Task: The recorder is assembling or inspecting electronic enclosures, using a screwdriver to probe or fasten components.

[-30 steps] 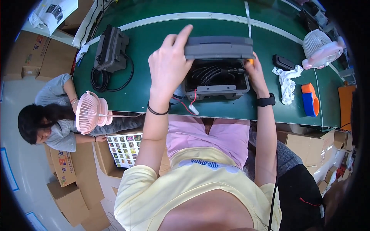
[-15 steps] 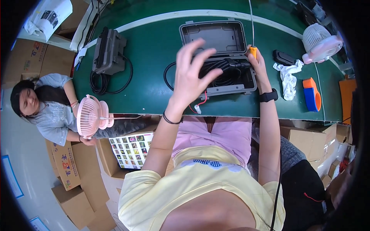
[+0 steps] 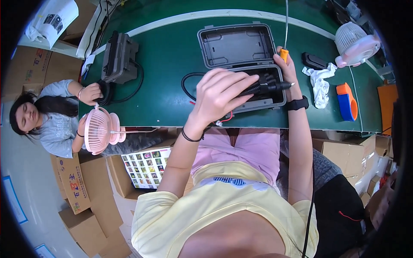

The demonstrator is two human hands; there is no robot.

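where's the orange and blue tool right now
In the head view it lies on the green table at far right, just right of the white rag.

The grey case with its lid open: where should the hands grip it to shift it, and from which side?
Take the grey case by its two short end walls, coming from above. The lid lies flat behind, and black cables fill the tray, so the ends stay bare.
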